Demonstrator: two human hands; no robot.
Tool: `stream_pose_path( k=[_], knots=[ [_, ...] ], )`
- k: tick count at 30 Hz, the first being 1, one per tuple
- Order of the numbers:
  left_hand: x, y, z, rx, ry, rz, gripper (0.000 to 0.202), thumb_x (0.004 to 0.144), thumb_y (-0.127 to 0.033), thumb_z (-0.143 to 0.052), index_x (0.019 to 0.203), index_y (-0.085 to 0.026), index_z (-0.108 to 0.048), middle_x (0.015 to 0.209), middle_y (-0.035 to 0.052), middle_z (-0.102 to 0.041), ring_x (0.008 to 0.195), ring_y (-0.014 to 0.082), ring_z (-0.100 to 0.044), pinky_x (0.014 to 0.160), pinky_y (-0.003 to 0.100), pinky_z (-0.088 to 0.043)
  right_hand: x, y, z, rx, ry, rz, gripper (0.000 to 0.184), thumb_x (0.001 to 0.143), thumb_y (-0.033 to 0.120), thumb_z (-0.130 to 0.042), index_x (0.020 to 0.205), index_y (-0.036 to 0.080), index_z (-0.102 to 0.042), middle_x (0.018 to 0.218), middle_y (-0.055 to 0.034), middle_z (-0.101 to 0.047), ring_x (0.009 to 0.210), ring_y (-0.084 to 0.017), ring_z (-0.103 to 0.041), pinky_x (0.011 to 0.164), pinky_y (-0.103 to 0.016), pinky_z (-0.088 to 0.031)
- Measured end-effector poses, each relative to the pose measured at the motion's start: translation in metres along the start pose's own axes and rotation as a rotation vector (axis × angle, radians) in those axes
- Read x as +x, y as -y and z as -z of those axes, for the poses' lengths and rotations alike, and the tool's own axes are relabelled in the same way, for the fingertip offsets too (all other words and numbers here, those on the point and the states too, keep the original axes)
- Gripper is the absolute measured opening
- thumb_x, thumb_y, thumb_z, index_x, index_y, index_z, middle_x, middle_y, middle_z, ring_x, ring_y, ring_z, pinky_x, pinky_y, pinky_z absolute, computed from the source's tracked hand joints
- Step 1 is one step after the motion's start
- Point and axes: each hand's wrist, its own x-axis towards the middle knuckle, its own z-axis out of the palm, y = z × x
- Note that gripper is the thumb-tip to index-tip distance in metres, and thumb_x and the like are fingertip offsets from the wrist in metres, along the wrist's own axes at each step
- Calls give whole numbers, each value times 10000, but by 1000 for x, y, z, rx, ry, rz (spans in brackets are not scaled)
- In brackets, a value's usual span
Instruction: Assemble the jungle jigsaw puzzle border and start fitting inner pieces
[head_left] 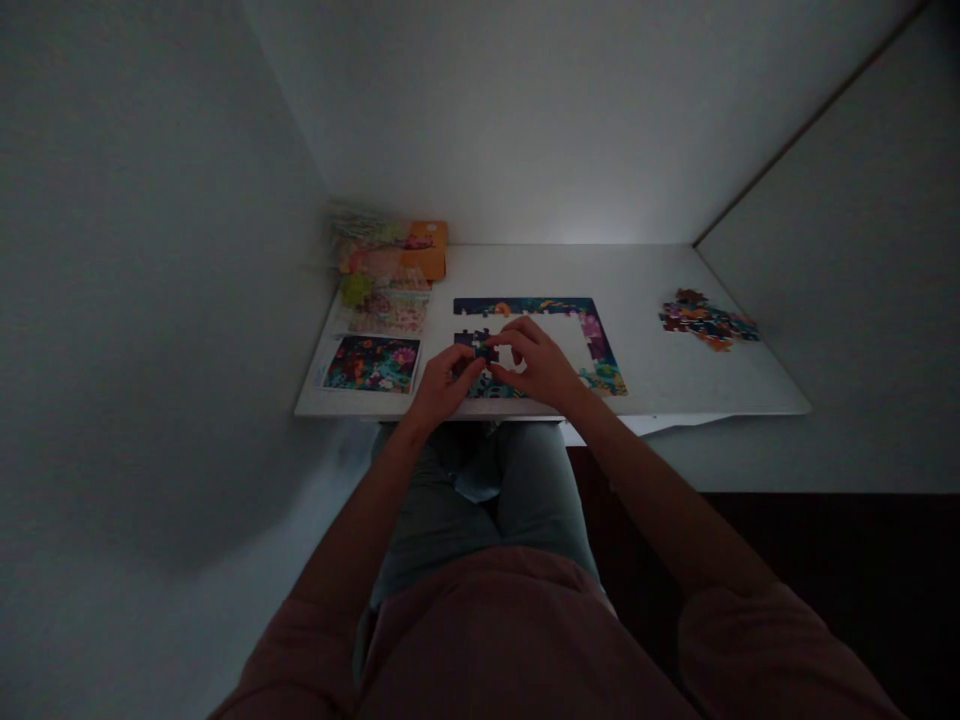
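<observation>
A: Layout, biggest first?
B: White desk (645, 270), against the far wall. Puzzle (525, 306) lies flat on it, near side, about mid-desk.
A: Orientation?
B: Long axis left-right. Far strip, right column and near strip make a border around bare desk. Dark block at the left; gap between it and the far strip.
A: Other stuff?
B: Pile (705, 322) of loose pieces at the right, well apart from the puzzle. Clear bags (386, 310) far left, a bit blurred. Picture card (373, 363) near left, long axis also left-right, pink flower toward its right end. Orange box (427, 250) far left, beside the bags.
A: Readable text?
B: Box print too small and dark to read.
A: Grip?
B: Left hand (442, 385) and right hand (538, 362) meet over the dark block. Left thumb and index close together; right thumb and index slightly apart. Fingertips touch a dark piece (487, 355). Can't tell if it's clamped or just pressed, nor which way it points.
</observation>
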Motion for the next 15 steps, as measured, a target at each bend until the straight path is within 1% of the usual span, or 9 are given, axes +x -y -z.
stream_pose_path(
  k=[2,4,6,8,10,11,13,15],
  knots=[
    [-1,0,-2,-16,-5,-2,174,1130,-442,-735,995,-333,-737,953,50,-760,896,303,-728,838,486,-601,-1,0,-4,7,42,-3,369,1038,248,-845,1345,452,-836,1400,-87,-742,879,-298,-758,949,-605,-725],
    [-1,1,-4,-35,-10,3,148,1119,-405,-722,990,-333,-732,949,49,-752,886,299,-722,824,481,-590,-1,2,-8,14,67,-1,378,1045,242,-834,1355,459,-835,1420,-81,-735,877,-287,-755,960,-595,-725],
    [-1,3,-4,-58,-23,23,134,1112,-386,-714,988,-333,-721,953,47,-751,875,293,-718,817,478,-584,-2,5,-10,18,62,20,436,1031,242,-858,1399,473,-830,1433,-85,-729,918,-302,-771,981,-602,-724],
    [-2,6,-1,-72,-62,60,168,1117,-397,-707,962,-334,-694,918,40,-730,845,287,-706,800,476,-580,-4,5,-7,4,41,36,518,1013,261,-898,1471,489,-811,1451,-94,-725,982,-332,-789,1013,-621,-722],
    [-2,9,4,-74,-123,102,245,1133,-432,-686,910,-335,-654,850,34,-685,811,284,-687,790,477,-581,-9,1,1,-36,13,22,558,1012,292,-914,1517,495,-792,1449,-101,-732,1017,-356,-795,1061,-655,-711],
    [-2,11,7,-77,-160,119,285,1139,-454,-676,884,-335,-633,822,35,-665,800,286,-677,793,481,-582,-13,-4,8,-64,-4,0,548,1014,299,-907,1514,493,-792,1430,-104,-740,1015,-363,-794,1081,-674,-704],
    [-2,16,11,-100,-228,135,340,1149,-495,-661,854,-336,-604,806,42,-650,796,291,-661,809,492,-580,-22,-19,27,-129,-47,-80,495,1014,289,-870,1466,481,-804,1374,-103,-757,986,-364,-788,1122,-706,-683],
    [-1,22,12,-139,-280,134,389,1160,-544,-652,837,-336,-587,807,49,-640,780,294,-638,795,494,-561,-35,-38,49,-183,-93,-184,422,1022,304,-819,1417,453,-802,1333,-114,-769,991,-370,-776,1129,-710,-675]
  ],
)
